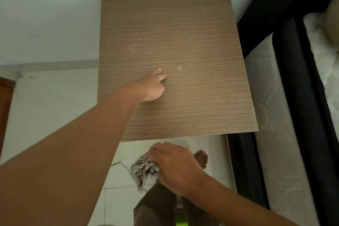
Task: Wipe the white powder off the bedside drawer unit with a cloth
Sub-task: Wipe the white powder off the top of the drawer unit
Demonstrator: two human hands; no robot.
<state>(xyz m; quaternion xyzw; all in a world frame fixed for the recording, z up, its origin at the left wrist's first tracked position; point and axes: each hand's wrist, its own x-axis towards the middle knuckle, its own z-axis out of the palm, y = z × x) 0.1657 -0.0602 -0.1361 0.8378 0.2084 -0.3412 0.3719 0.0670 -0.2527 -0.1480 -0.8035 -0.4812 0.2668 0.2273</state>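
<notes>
The bedside drawer unit (183, 33) shows its brown wood-grain top from above. A small white powder spot (179, 68) and a few faint specks (194, 80) lie near the middle of the top. My left hand (153, 86) rests on the top just left of the spot, its fingers curled with a fingertip touching the wood. My right hand (174, 163) is below the unit's front edge, off the top, and grips a crumpled grey cloth (144, 169) that hangs out to its left.
A bed with a white mattress (278, 115) and dark frame (302, 79) stands close along the unit's right side. A pale wall (55, 14) is behind and left. White floor tiles (45, 115), my leg and bare foot (201, 158) are below.
</notes>
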